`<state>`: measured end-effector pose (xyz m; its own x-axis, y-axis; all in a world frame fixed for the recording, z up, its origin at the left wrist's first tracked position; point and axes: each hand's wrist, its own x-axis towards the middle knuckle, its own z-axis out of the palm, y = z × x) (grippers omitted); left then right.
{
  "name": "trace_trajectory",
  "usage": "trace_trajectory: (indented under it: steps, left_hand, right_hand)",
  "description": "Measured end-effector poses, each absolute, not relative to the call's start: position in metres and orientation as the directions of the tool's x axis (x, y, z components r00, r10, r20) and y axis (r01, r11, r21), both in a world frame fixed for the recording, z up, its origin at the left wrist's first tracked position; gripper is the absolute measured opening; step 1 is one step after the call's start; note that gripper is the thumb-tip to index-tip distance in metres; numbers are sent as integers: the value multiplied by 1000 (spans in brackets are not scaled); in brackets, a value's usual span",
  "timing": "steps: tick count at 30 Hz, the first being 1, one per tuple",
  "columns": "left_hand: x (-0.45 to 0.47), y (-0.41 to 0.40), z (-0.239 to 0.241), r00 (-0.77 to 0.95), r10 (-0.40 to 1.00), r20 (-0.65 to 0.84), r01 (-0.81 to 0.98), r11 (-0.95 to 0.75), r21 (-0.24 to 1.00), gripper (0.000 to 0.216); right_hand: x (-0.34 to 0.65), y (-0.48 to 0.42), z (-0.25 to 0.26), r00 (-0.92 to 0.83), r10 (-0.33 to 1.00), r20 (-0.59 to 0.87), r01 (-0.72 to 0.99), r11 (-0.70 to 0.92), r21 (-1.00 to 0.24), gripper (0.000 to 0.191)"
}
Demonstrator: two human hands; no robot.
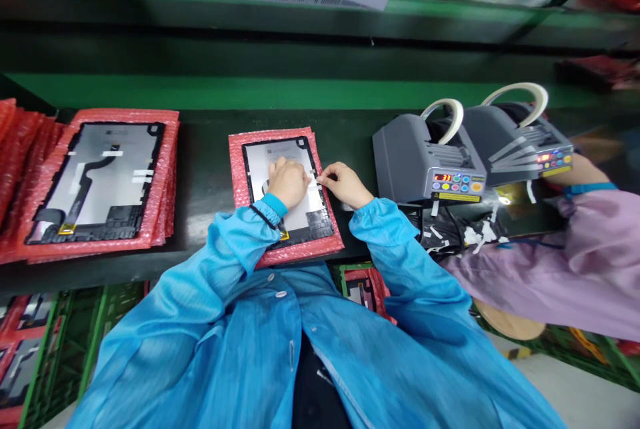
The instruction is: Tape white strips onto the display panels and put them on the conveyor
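Observation:
A tablet screen panel [257, 159] with a silver back and black edges lies on a red bubble-wrap bag [239, 172] on the bench in front of me. My left hand [289, 182] rests over the middle of the panel. Its fingers are curled in and their tips are hidden. At the panel's right edge, thumb and forefinger of my right hand [346, 184] pinch the end of a short strip of white tape [314, 184]. The strip reaches left over the panel towards my left hand.
On the left, a similar panel [107, 179] tops a stack of red bubble bags [167, 182]. Two grey tape dispensers [425, 156] stand to the right. A co-worker's hand [583, 172] is by the farther one. Green crates [75, 336] with panels sit below the bench.

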<state>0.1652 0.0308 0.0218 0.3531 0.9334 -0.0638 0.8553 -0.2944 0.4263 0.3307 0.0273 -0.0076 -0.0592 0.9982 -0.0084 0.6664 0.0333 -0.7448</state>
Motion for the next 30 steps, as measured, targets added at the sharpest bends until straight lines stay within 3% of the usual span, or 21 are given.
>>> trace_trajectory:
  steps: [4, 9, 12, 15, 18, 22, 25, 30]
  left_hand:
    - [163, 33, 20, 322, 946, -42, 849, -269, 455, 11]
    - [164, 32, 23, 349, 937, -11, 830, -303, 469, 16]
    - [145, 28, 35, 336, 941, 43, 847, -322, 423, 11]
    - [102, 17, 42, 132, 987, 94, 893, -160, 422, 20]
    - [59, -1, 34, -67, 998, 0, 897, 60, 437, 27]
    - [44, -19, 10, -91, 988, -123, 847, 142, 512, 15]
    - [56, -24, 0, -97, 991, -93, 808, 133, 574, 14]
    - [65, -37, 14, -128, 989, -74, 839, 147, 524, 17]
  right_hand:
    - [332, 26, -7, 60, 974, -217, 535, -215, -817, 38]
    - [335, 25, 5, -83, 845, -528, 342, -474, -812, 41]
    - [332, 23, 10, -25, 882, -471, 273, -448, -852, 32]
    - [324, 24, 6, 56, 949, -309, 338, -310, -889, 21]
    - [315, 29, -1, 74, 982, -177, 514, -189, -837, 20]
    - [306, 33, -3, 159, 987, -39, 646, -134, -751, 19]
    - [300, 26, 1, 255, 964, 75, 533, -76, -843, 15]
    - [286, 5, 14, 35, 989, -146, 143, -150, -978, 26]
